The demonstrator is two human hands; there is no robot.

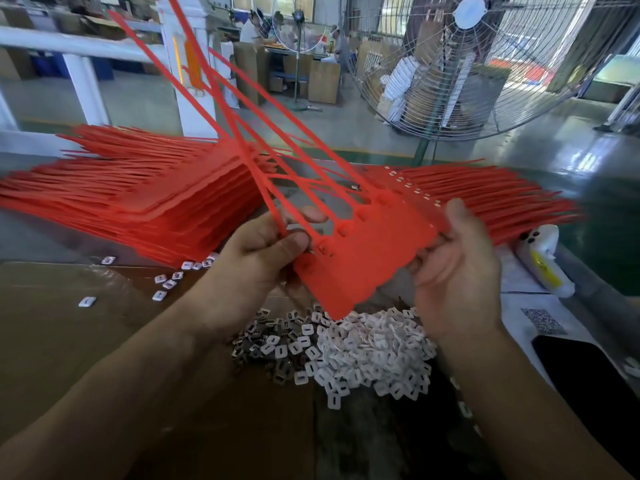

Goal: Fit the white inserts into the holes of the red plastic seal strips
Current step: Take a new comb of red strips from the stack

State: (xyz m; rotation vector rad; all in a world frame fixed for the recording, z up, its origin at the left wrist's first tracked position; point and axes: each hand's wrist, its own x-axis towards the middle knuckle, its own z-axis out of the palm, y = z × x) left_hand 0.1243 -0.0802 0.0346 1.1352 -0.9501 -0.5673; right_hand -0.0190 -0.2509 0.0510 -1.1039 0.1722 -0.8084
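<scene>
Head view. Both hands hold one red seal sheet (pixel 363 258), a joined row of strips whose long tails rise up and away toward the upper left, above the pile of white inserts (pixel 374 348), the landmark here. The left hand (pixel 263 251) grips the sheet's left edge, thumb curled over the top face and fingers wrapped behind it and around the nearest tail. The right hand (pixel 453 258) holds the sheet's right edge, thumb up along the edge and fingers bent beneath; how tightly they close cannot be told because of blur. The sheet's row of holes runs diagonally across its middle, and whether any hold inserts cannot be told. Beyond the pile and to its left lies a stack of red sheets (pixel 138 192); beyond it to the right lies a second stack (pixel 485 195) with white inserts showing along its near edge. A few loose inserts (pixel 166 282) lie left of the pile on brown cardboard (pixel 69 341). A white bottle (pixel 543 261) lies right of the pile, and a large fan (pixel 485 64) stands far behind it.
</scene>
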